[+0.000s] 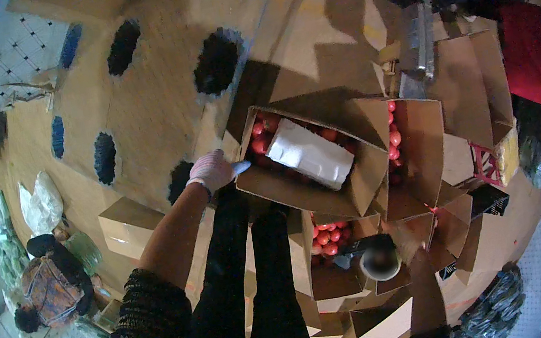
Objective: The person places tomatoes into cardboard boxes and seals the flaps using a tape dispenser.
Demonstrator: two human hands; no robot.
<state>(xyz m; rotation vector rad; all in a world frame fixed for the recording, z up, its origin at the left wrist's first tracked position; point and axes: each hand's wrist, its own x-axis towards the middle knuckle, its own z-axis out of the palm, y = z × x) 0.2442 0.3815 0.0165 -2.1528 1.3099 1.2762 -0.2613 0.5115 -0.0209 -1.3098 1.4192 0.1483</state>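
My left hand (pixel 210 171), in a pink-and-white glove, is at the left corner of an open cardboard box (pixel 278 186); a pale blue tip, perhaps its thumb, points at the box. Inside, a white block-like thing (pixel 309 153) lies on red tomatoes (pixel 261 144). My right forearm (pixel 426 287) reaches up from the lower right. My right hand (pixel 406 238) is dim and blurred beside a lower box; its grip cannot be made out. That box holds tomatoes (pixel 328 239) and borders a blurred round thing with a pale rim (pixel 380 264).
Another open box (pixel 414 147) with tomatoes adjoins on the right. A large cardboard sheet (pixel 158 86) with dark holes lies at the upper left. A person (pixel 52 290) crouches at the far left near a closed carton (pixel 132 226). Dark plastic bags (pixel 496 308) lie at the lower right.
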